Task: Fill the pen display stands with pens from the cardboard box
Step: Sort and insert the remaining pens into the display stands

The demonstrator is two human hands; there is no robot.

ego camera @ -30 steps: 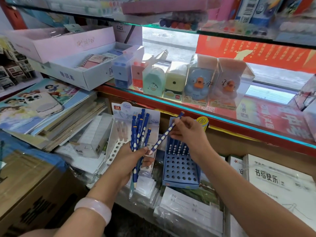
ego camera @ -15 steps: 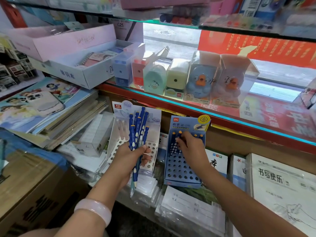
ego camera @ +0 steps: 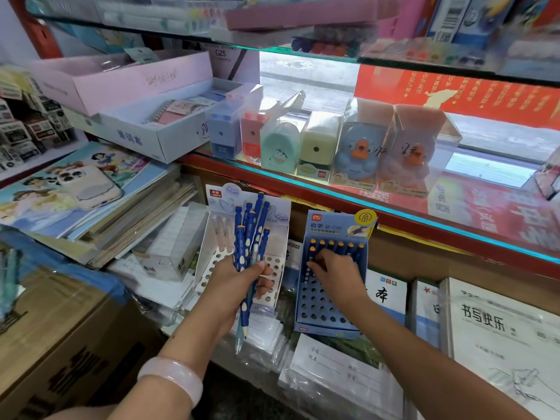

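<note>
My left hand [ego camera: 239, 283] grips a bundle of several dark blue pens [ego camera: 253, 228] with pale spots, held upright in front of the white display stand [ego camera: 277, 268]. The blue display stand [ego camera: 321, 310] leans beside it on the right, with a back row of several orange-capped pens [ego camera: 341, 244]. My right hand [ego camera: 336, 277] lies over the stand's upper holes, and its fingertips pinch one blue pen [ego camera: 312, 249] standing at the left end of the second row. The cardboard box [ego camera: 60, 344] sits at the lower left, partly out of frame.
A glass shelf edge [ego camera: 394, 210] juts out just above the stands and carries boxed pencil sharpeners [ego camera: 357, 153]. A phone [ego camera: 88, 186] lies on stacked books at the left. Wrapped notebooks [ego camera: 500, 328] lie to the right of and below the stands.
My right hand carried one pen from the bundle to the blue stand and lowered it into a hole in the second row. The left hand kept its bundle still.
</note>
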